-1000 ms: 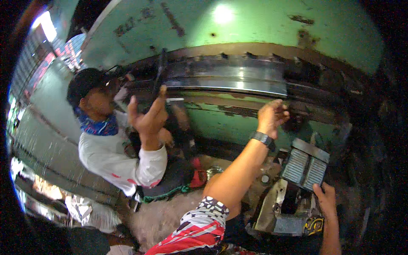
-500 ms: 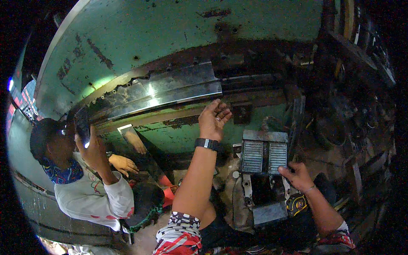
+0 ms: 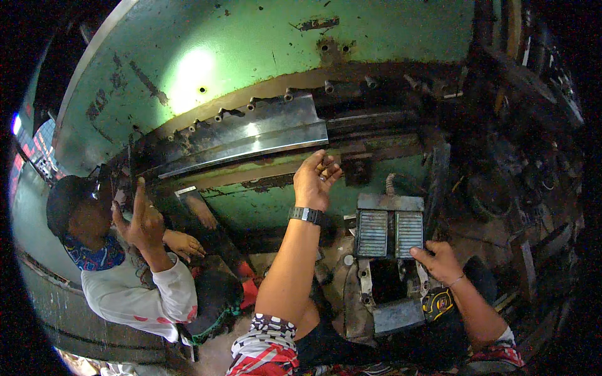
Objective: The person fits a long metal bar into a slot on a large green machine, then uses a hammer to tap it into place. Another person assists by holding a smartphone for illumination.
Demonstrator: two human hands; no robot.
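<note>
Touching ribbed metal pedal (image 3: 409, 232)

I can see a broad green panel (image 3: 251, 47) filling the upper view, its paint scuffed dark in places, with a bright pool of light (image 3: 195, 69) on its left part. Left of the panel, at my view's far edge, a bluish-white glow (image 3: 15, 123) shows near reddish patches (image 3: 19, 156) too small for me to identify. Well below the panel I get a pale bit of floor (image 3: 214, 360). Right of it, a tan upright post (image 3: 515, 34) stands before deep shadow.
</note>
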